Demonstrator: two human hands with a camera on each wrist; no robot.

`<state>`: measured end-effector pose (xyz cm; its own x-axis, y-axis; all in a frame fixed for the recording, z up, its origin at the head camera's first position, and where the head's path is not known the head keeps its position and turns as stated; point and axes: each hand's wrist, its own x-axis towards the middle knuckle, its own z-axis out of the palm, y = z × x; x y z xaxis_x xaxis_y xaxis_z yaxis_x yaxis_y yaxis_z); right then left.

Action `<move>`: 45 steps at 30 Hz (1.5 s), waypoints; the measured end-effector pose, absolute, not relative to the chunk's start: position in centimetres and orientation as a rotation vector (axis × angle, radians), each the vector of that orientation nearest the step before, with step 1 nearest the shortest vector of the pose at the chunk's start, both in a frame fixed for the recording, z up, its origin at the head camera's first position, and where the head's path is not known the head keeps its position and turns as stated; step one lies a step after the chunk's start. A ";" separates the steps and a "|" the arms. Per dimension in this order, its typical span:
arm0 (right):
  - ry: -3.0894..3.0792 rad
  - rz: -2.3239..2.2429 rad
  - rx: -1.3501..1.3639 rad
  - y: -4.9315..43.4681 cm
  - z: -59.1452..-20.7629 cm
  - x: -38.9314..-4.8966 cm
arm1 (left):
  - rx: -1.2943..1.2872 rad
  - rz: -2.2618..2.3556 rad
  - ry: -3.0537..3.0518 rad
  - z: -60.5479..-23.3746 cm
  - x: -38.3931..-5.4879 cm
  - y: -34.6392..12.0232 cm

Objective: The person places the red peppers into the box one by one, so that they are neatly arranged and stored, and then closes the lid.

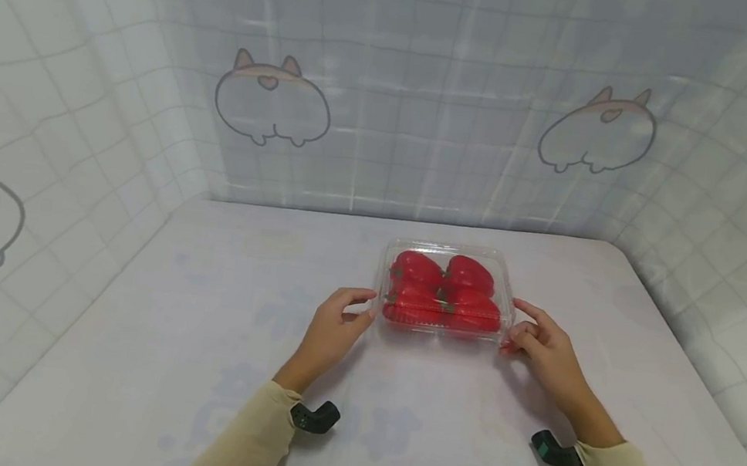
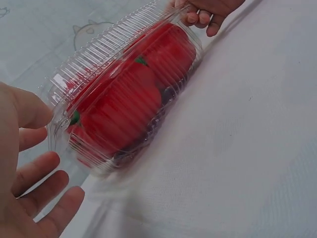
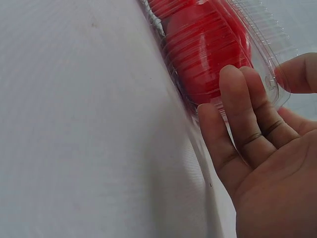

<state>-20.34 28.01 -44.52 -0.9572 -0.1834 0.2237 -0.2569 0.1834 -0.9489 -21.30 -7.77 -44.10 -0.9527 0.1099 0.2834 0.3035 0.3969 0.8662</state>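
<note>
A clear plastic clamshell box (image 1: 439, 334) with a ribbed lid sits on the table, its lid down. Inside lie several glossy red bell peppers (image 1: 469, 311) with green stems. At the box's left edge, my left hand (image 1: 331, 330) pinches the rim by thumb and index finger; the left wrist view shows its other fingers (image 2: 59, 210) spread beside the side wall. Across from it, my right hand (image 1: 550, 357) holds the right edge. There the right thumb (image 3: 299, 74) meets the rim while the fingers (image 3: 242, 109) lie against the side wall.
A pale patterned cloth covers the table (image 1: 236, 270). Behind it and along both sides hangs a white grid-patterned curtain (image 1: 423, 115) with cartoon animal outlines. A dark device (image 1: 316, 417) is worn at each sleeve's cuff.
</note>
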 end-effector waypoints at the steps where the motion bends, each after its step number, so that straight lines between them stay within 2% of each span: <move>1: -2.371 1.920 0.447 28.0 -44.5 -20.4 | -0.348 -1.600 -2.476 -44.1 -21.2 -7.8; 22: -2.377 1.896 0.451 27.6 -44.4 -20.6 | -0.235 -1.825 -2.478 -44.3 -21.2 -7.7; 36: -2.491 1.949 0.289 27.7 -43.8 -20.4 | -0.106 -2.204 -2.405 -43.7 -21.2 -7.4; 45: -2.461 2.027 0.239 27.8 -43.7 -20.1 | -0.154 -2.353 -2.312 -43.7 -21.2 -7.0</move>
<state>-20.09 27.76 -43.68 -0.9872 -0.1507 0.0516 -0.0796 0.1856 -0.9794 -21.17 -7.05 -43.71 -0.9828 0.1790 -0.0460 -0.0492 -0.0134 0.9987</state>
